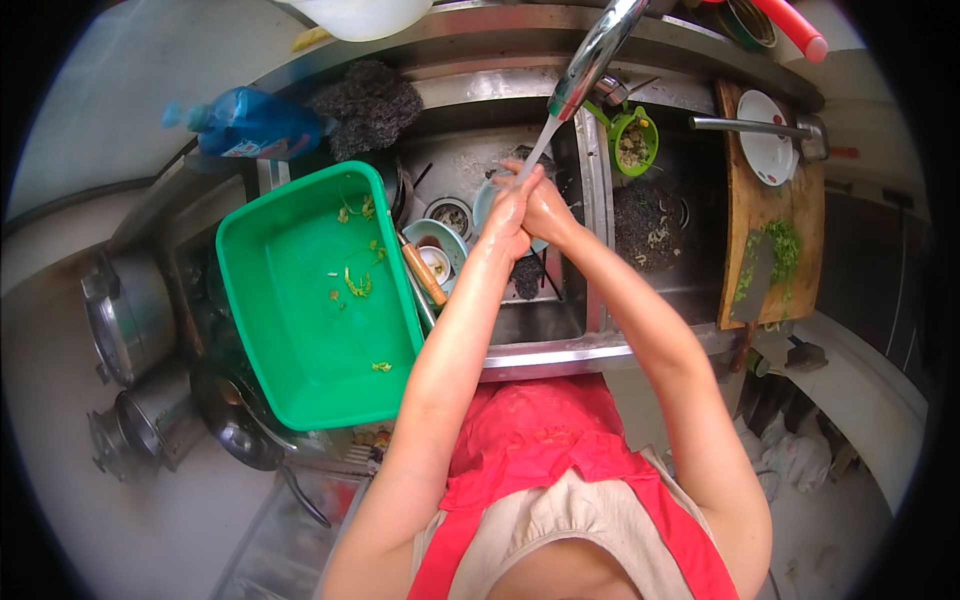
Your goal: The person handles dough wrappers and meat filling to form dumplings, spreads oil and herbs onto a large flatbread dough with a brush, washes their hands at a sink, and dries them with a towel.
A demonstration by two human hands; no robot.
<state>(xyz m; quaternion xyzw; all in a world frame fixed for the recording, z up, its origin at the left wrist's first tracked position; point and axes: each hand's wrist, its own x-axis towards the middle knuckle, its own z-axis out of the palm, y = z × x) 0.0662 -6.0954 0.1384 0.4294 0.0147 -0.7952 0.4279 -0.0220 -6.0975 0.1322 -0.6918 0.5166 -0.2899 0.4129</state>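
My left hand [510,219] and my right hand [549,210] are wet and pressed together over the left sink basin. A stream of water [538,152] from the chrome faucet [592,64] falls onto them. Their overlap hides the palms and part of the fingers, so anything between them cannot be seen. Partly behind the hands lies a light-blue bowl [484,201]. Left of it another light-blue bowl [448,238] holds a small white cup [435,262]. A tool with a wooden handle [424,274] leans by my left forearm.
A green plastic tub [300,262] with vegetable scraps sits at the left. A blue detergent bottle [259,124] lies beside dark steel-wool scourers [371,105]. Right of the divider hangs a green strainer [636,146] with food scraps. A wooden cutting board [806,217] bears a cleaver [756,281] and chopped greens [784,247].
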